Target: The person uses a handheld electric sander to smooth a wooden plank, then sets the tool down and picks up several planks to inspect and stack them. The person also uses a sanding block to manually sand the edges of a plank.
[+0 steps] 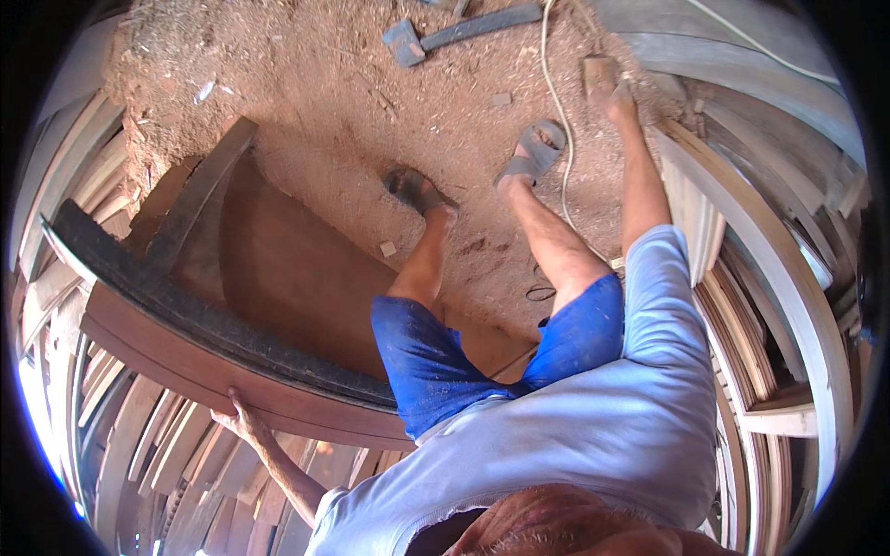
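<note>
At the lower left, my left hand (pixel 246 422) grips the lower edge of a long reddish-brown wooden board (pixel 167 347), thumb against its face. The board lies alongside a dark, black-edged beam (pixel 204 324), its near end hidden by my body. Stretched out to the far right, my right hand (pixel 619 102) closes on a short brown wooden block (pixel 600 74) just above the ground; its fingers show only in part. Beyond the beam is a broad brown wooden panel (pixel 287 241) with a dark crosspiece (pixel 209 190).
An axe-like tool with a dark head (pixel 405 44) lies on the shaving-strewn ground (pixel 306 83). A pale cable (pixel 559 102) runs beside my right sandal (pixel 533 153). Stacked planks stand at left, and curved timbers (pixel 779 241) at right.
</note>
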Available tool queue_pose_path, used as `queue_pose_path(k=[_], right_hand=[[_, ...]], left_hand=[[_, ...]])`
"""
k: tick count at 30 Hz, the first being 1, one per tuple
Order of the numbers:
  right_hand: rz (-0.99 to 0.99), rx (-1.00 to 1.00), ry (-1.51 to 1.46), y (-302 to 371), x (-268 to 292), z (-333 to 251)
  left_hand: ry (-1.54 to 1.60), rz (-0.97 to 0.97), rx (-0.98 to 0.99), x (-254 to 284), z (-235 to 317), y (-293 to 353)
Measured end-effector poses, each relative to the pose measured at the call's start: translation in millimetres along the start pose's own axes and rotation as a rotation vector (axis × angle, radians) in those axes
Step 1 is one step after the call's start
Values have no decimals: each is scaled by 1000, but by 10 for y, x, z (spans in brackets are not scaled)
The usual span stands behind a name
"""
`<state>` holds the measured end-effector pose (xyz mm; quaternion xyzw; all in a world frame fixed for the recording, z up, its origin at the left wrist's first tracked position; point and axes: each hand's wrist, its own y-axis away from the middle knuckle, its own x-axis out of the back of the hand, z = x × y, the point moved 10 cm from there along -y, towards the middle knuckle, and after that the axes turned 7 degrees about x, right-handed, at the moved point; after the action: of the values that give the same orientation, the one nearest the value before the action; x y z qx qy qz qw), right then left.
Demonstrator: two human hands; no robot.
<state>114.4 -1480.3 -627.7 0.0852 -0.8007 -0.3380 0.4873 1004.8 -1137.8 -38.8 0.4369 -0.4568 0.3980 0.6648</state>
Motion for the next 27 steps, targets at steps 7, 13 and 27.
queue_pose_path(k=[7,13,27], right_hand=[[-24,-132,157,-350,-461,-94],[-150,-222,-137,432,-329,-521],[-989,383,-1428,3721,1358,-5125]], left_hand=[[-41,-9,-45,-31,41,107],[-101,-11,-71,-104,209,87],[-507,125,-145,67,200,169]])
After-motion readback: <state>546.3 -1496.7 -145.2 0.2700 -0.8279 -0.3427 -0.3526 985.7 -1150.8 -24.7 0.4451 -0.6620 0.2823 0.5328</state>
